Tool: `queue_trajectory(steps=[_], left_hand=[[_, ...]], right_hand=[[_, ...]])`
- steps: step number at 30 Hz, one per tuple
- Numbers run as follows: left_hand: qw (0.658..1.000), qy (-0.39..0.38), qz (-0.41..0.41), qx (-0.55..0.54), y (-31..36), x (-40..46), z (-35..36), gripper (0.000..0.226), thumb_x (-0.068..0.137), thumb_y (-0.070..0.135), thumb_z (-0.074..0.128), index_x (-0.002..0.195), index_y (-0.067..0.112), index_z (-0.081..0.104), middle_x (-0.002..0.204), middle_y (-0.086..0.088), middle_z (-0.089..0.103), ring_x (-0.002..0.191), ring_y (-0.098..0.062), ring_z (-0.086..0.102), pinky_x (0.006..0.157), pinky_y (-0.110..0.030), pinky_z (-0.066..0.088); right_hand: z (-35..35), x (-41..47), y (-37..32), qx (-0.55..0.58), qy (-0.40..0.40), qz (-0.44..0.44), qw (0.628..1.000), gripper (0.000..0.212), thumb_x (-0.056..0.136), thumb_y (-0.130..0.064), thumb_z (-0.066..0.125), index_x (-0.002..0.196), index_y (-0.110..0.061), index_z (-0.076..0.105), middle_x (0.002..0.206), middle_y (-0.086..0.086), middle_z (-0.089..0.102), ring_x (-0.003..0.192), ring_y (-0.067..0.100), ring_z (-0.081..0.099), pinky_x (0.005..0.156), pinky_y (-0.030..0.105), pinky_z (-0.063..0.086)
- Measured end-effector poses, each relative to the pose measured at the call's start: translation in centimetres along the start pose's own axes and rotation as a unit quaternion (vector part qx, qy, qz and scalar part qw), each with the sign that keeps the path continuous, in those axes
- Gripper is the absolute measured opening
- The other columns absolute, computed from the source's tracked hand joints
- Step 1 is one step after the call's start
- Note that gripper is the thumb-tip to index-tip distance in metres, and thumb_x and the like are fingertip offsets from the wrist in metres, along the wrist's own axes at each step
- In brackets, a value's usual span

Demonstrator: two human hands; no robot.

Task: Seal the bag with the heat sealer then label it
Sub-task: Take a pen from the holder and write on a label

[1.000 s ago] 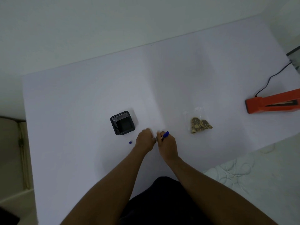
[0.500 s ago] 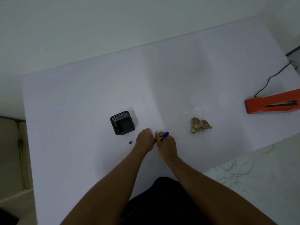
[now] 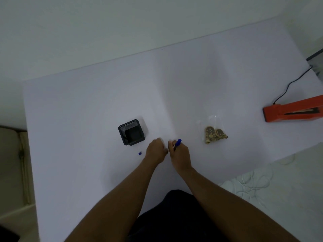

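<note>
Nothing has shifted since the earlier frames: the bag (image 3: pixel 213 132) lies on the table (image 3: pixel 87 102), well apart from both hands. Right hand (image 3: pixel 180 154) grips the blue pen (image 3: pixel 176 143); left hand (image 3: pixel 155 151) presses something unseen. Loose cap (image 3: pixel 139 153) may roll away, and any slip could smear the writing.

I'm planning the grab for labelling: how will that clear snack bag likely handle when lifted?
The bag is thin clear film, so probably floppy; its top looks crumpled. The contents sit bunched at its lower end, so they would likely sag and swing. It looks light and may slide on the smooth table.
</note>
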State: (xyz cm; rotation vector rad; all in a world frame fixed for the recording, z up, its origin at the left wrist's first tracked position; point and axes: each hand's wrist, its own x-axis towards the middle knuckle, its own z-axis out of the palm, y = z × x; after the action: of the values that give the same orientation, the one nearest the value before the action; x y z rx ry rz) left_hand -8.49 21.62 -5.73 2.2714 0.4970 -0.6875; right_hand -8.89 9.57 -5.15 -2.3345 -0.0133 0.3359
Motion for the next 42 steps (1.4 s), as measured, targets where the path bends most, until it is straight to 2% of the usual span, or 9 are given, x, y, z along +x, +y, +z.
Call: queue_trajectory(steps=[7, 12, 16, 20, 24, 33, 36, 40, 42], left_hand=[[1.0, 0.007, -0.006, 0.002, 0.0, 0.3, 0.2, 0.024, 0.091, 0.031, 0.063, 0.085, 0.01, 0.054, 0.082, -0.011, 0.061, 0.069, -0.021, 0.054, 0.06, -0.032, 0.046], [1.0, -0.002, -0.008, 0.006, -0.2, 0.3, 0.2, 0.021, 0.086, 0.021, 0.069, 0.093, 0.006, 0.057, 0.093, -0.014, 0.063, 0.085, -0.029, 0.063, 0.069, -0.036, 0.05], [1.0, -0.004, -0.006, 0.005, 0.0, 0.2, 0.3, 0.019, 0.087, 0.017, 0.068, 0.094, 0.005, 0.056, 0.096, -0.014, 0.062, 0.087, -0.029, 0.062, 0.068, -0.033, 0.047], [1.0, -0.005, -0.01, 0.007, 0.0, 0.3, 0.2, 0.019, 0.086, 0.019, 0.069, 0.093, 0.006, 0.057, 0.094, -0.014, 0.064, 0.085, -0.029, 0.063, 0.069, -0.036, 0.051], [1.0, -0.007, -0.008, 0.004, 0.0, 0.3, 0.2, 0.018, 0.085, 0.017, 0.067, 0.093, 0.005, 0.057, 0.094, -0.017, 0.065, 0.085, -0.032, 0.064, 0.069, -0.039, 0.051], [1.0, -0.008, -0.01, 0.003, 0.0, 0.3, 0.1, 0.019, 0.085, 0.02, 0.067, 0.092, 0.005, 0.058, 0.091, -0.016, 0.065, 0.083, -0.031, 0.064, 0.069, -0.04, 0.052], [1.0, -0.008, -0.01, 0.004, -0.1, 0.2, 0.1, 0.019, 0.084, 0.021, 0.067, 0.092, 0.006, 0.058, 0.091, -0.015, 0.065, 0.082, -0.03, 0.064, 0.07, -0.041, 0.054], [1.0, -0.007, -0.009, 0.007, 0.0, 0.0, 0.0, 0.019, 0.085, 0.02, 0.067, 0.093, 0.006, 0.057, 0.092, -0.015, 0.064, 0.083, -0.03, 0.064, 0.068, -0.038, 0.052], [1.0, -0.008, -0.009, 0.009, 0.0, 0.1, 0.0, 0.019, 0.085, 0.021, 0.068, 0.093, 0.007, 0.057, 0.092, -0.014, 0.064, 0.082, -0.029, 0.063, 0.067, -0.037, 0.052]], right_hand=[[0.2, 0.2, 0.3, -0.026, -0.019, -0.012, 0.999, 0.037, 0.103, -0.023, 0.051, 0.066, -0.019, 0.048, 0.057, -0.006, 0.047, 0.049, 0.006, 0.044, 0.051, 0.014, 0.031], [-0.1, 0.4, 0.1, 0.003, -0.004, -0.001, 1.0, 0.05, 0.103, -0.019, 0.051, 0.057, -0.029, 0.035, 0.05, -0.011, 0.037, 0.043, 0.004, 0.037, 0.046, 0.016, 0.028], [0.0, 0.6, 0.3, 0.014, 0.009, 0.009, 1.0, 0.05, 0.103, -0.02, 0.051, 0.056, -0.029, 0.035, 0.05, -0.01, 0.037, 0.044, 0.005, 0.037, 0.046, 0.016, 0.03], [1.0, 0.8, 1.3, 0.025, -0.002, 0.027, 0.999, 0.043, 0.103, -0.029, 0.05, 0.061, -0.022, 0.041, 0.056, -0.002, 0.043, 0.053, 0.015, 0.045, 0.055, 0.024, 0.034], [2.0, 0.7, 2.4, 0.008, -0.007, 0.021, 1.0, 0.04, 0.102, -0.04, 0.044, 0.067, -0.02, 0.046, 0.064, 0.004, 0.051, 0.06, 0.017, 0.049, 0.06, 0.022, 0.035], [1.4, 0.6, 1.5, 0.001, -0.006, 0.046, 0.999, 0.035, 0.101, -0.03, 0.053, 0.072, -0.012, 0.054, 0.07, 0.01, 0.054, 0.063, 0.018, 0.051, 0.062, 0.021, 0.038], [1.4, 0.5, 1.4, -0.006, -0.003, 0.048, 0.999, 0.036, 0.101, -0.029, 0.053, 0.071, -0.009, 0.056, 0.068, 0.011, 0.055, 0.065, 0.021, 0.052, 0.063, 0.025, 0.039], [1.0, 0.2, 0.7, -0.002, -0.006, 0.035, 0.999, 0.033, 0.102, -0.022, 0.054, 0.071, -0.009, 0.055, 0.066, 0.008, 0.052, 0.071, 0.024, 0.053, 0.064, 0.028, 0.04], [1.1, 0.3, 0.7, 0.006, -0.002, 0.04, 0.999, 0.034, 0.102, -0.025, 0.053, 0.072, -0.01, 0.055, 0.068, 0.007, 0.053, 0.07, 0.023, 0.053, 0.064, 0.028, 0.041]])
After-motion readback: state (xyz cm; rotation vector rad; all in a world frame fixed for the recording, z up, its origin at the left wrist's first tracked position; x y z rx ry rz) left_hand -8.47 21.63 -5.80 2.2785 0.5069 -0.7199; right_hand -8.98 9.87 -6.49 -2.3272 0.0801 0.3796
